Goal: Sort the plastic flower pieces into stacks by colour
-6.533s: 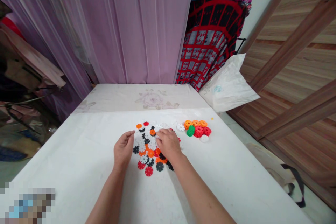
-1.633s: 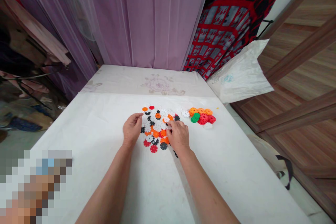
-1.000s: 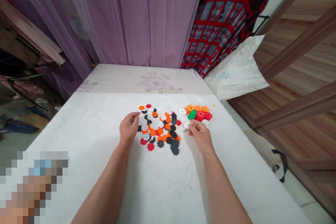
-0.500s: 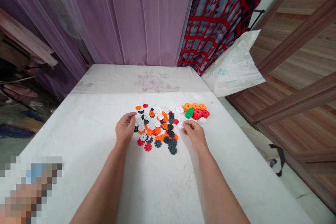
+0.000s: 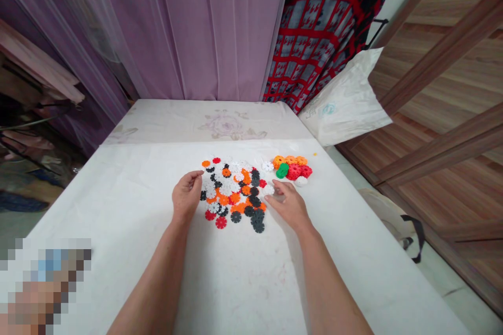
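Loose plastic snowflake discs [image 5: 245,190] in white, orange, black and red lie in a flat heap on the white-covered table. At the heap's left edge is my left hand [image 5: 187,194], its thumb and fingertips pinched together; whatever they might hold is too small to make out. My right hand [image 5: 290,203] rests on the other side with thumb and forefinger apart. Between its fingertips and the heap lies a white snowflake disc [image 5: 269,190], next to the black ones. Just beyond the right hand sit stacked discs: orange ones [image 5: 290,160], green ones [image 5: 282,170] and red ones [image 5: 294,171].
The table [image 5: 118,209] wears a white cover with a flower print at its far end. A white plastic bag [image 5: 346,104] stands off the far right corner. Purple curtains [image 5: 212,31] hang behind, and wooden doors [image 5: 451,104] stand to the right.
My right thumb and forefinger have parted, letting go of the white snowflake disc, which now lies beside the heap. The left hand keeps its pinch in nearly the same place.
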Available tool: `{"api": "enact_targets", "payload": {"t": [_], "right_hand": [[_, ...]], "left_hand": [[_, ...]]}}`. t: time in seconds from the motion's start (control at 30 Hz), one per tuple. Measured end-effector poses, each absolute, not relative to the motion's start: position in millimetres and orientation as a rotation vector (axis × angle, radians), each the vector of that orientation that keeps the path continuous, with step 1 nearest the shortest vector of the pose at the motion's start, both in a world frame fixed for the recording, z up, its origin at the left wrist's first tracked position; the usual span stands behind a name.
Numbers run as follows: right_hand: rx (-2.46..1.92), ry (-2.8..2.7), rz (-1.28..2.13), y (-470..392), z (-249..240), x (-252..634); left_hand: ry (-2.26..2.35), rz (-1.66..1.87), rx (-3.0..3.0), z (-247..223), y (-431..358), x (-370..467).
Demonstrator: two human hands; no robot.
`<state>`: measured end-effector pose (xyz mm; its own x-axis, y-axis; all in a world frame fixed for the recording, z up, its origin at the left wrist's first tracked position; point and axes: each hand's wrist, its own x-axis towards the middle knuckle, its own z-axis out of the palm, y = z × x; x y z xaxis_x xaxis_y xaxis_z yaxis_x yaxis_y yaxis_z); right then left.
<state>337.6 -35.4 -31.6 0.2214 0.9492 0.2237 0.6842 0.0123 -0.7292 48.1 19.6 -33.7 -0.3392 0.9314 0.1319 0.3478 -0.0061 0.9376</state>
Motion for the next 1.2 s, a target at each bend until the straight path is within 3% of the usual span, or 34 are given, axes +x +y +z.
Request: {"api": "enact_targets", "payload": {"t": [0.43, 0.83, 0.97, 1.2], "right_hand": [[-1.799, -1.574, 0.518, -30, -29, 339], [-1.808, -1.589, 0.307, -32, -32, 335], [-1.688, -1.667, 0.105, -23, -17, 314], [-1.798, -2.052, 0.183, 14, 11, 263]], "left_hand": [[1.687, 1.388, 1.327, -42, 23, 46], [1.682, 1.403, 1.349, -40, 22, 47], [1.682, 1.403, 1.334, -40, 22, 48], [1.701, 1.391, 1.300, -39, 23, 48]]}}
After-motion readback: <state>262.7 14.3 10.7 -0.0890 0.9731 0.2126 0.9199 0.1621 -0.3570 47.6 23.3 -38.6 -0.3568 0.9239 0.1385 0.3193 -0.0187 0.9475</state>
